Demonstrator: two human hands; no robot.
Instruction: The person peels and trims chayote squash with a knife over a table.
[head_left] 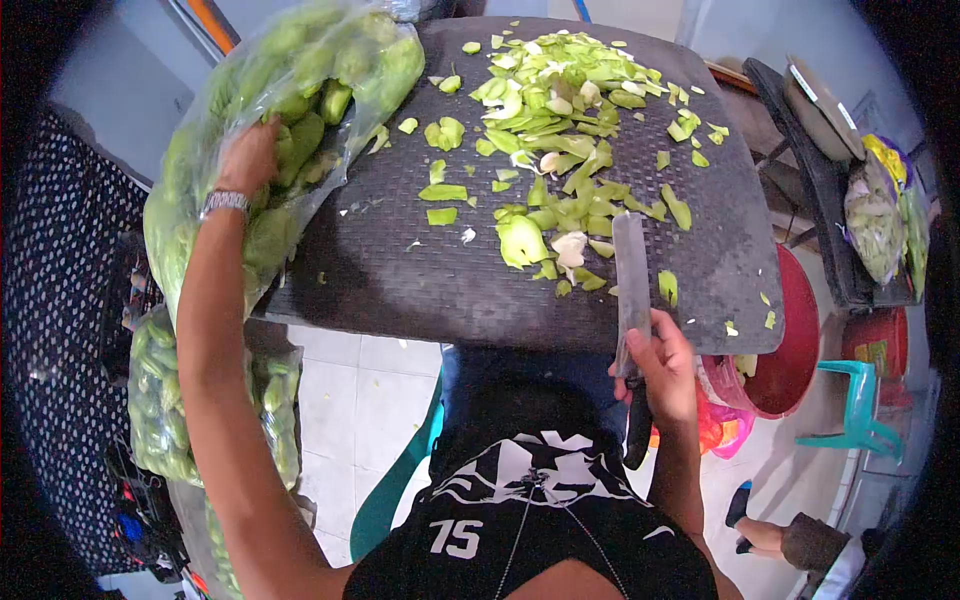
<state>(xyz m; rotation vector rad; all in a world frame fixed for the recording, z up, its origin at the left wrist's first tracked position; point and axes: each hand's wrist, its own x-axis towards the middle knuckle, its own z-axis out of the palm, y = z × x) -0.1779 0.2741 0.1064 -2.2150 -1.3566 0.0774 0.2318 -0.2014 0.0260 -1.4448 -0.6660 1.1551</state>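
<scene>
Green vegetables (298, 148) fill a clear bag (352, 150) at the left edge of the table (400, 295); I cannot tell whether the fingers of the left hand (252, 155), inside, grip one. I'd keep the knife (632, 275), held in the curled fingers of the right hand (668, 365), well away from the bag. Loose plastic could snag the left hand, and heaped peelings (560, 85) crowd the table's far half.

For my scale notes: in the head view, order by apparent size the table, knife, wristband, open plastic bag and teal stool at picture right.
1. Table
2. Open plastic bag
3. Knife and teal stool: unsure; the knife looks longer, the stool wider and farther off
4. Wristband
</scene>
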